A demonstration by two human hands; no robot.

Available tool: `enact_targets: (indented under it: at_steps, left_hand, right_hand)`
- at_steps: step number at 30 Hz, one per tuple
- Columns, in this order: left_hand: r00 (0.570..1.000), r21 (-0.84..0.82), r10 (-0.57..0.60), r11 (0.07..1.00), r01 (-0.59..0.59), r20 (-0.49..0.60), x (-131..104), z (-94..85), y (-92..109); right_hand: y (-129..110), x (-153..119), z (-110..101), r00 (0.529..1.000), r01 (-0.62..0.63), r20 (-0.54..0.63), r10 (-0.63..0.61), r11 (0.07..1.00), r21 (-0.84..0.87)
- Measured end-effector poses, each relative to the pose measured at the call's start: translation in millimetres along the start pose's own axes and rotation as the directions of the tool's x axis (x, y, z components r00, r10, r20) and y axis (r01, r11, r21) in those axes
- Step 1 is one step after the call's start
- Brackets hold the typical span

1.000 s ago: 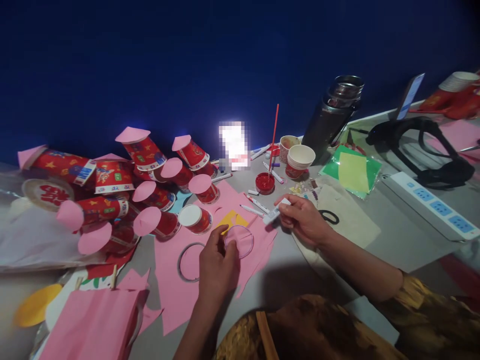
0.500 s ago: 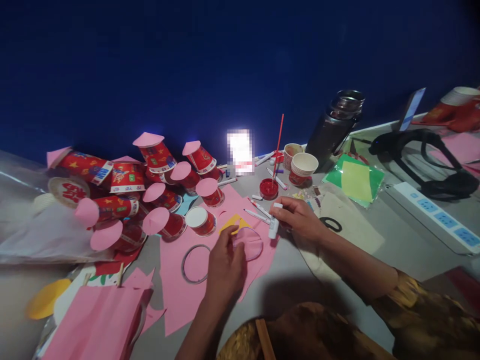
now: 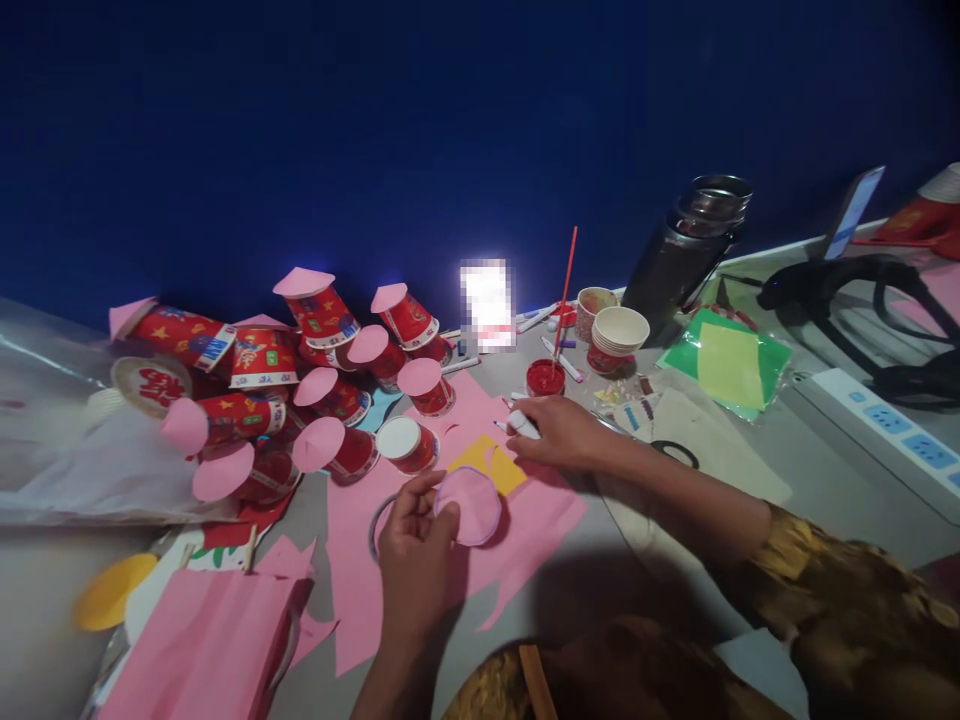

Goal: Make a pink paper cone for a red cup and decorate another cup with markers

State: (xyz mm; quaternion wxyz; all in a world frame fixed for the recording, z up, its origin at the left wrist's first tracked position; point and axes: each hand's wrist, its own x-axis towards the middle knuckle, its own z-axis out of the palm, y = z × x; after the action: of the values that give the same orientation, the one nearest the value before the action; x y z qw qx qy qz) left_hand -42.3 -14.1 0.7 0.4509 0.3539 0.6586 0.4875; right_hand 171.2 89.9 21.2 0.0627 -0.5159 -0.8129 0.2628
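A pink paper circle [image 3: 469,507] with a purple outline is pinched between the thumb and fingers of my left hand [image 3: 421,530], over pink paper sheets [image 3: 360,590]. My right hand [image 3: 559,432] is closed around a white glue tube [image 3: 523,425], low over the table beside a yellow paper piece [image 3: 506,470]. Just left of the circle, a grey ring [image 3: 377,525] is partly hidden by my left hand. A red cup with a white top [image 3: 407,445] stands behind my left hand.
Several red cups with pink paper cones [image 3: 322,312] crowd the left. Behind my right hand are a red paint pot [image 3: 545,378] with a stick, stacked cups [image 3: 619,335] and a dark flask [image 3: 690,250]. A power strip [image 3: 877,420] lies right.
My left hand has drawn the circle left and toward me, showing more yellow paper. My right hand has moved left and lower with the glue tube, which is now tilted sideways.
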Motion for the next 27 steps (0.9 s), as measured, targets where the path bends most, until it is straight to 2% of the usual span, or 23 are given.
enact_targets:
  at_steps: [2,4,8,10,13,18,21,24,27]
  left_hand:
    - [0.998,0.001,-0.03,1.0,0.03,0.063,-4,2.8,-5]
    - [0.996,0.014,-0.044,0.999,0.043,0.081,-8,2.5,-10]
    - [0.999,0.048,-0.021,0.999,0.019,0.047,-10,-6.5,-14]
    - [1.0,0.1,0.012,0.995,-0.013,0.011,-6,-10.7,-13]
    - [0.997,0.189,0.07,0.98,-0.062,-0.033,0,-12.3,-10]
    - [0.99,0.233,0.143,0.963,-0.135,-0.018,4,-6.9,-5]
    - [0.991,0.257,0.133,0.959,-0.122,-0.027,3,-7.0,-7]
    - [0.988,0.297,0.139,0.948,-0.113,-0.066,3,-12.7,-12]
    - [0.987,0.319,0.143,0.941,-0.11,-0.08,4,-18.2,-15]
  right_hand:
    - [-11,17,1,0.998,0.024,0.057,-0.018,0.993,-0.117]
    - [-20,31,7,0.995,0.037,0.102,-0.018,0.982,-0.187]
    - [-29,44,21,0.986,0.069,0.166,-0.022,0.956,-0.285]
    - [-29,44,22,0.983,0.076,0.181,-0.02,0.949,-0.307]
    - [-23,41,11,0.99,0.034,0.14,0.013,0.943,-0.331]
    - [-8,33,-12,0.991,-0.134,-0.034,0.131,0.918,-0.372]
    - [-11,31,-7,0.996,-0.071,0.017,0.083,0.931,-0.359]
    - [-21,33,10,0.994,0.033,0.109,0.005,0.939,-0.341]
    - [-31,36,24,0.988,0.082,0.153,-0.032,0.94,-0.332]
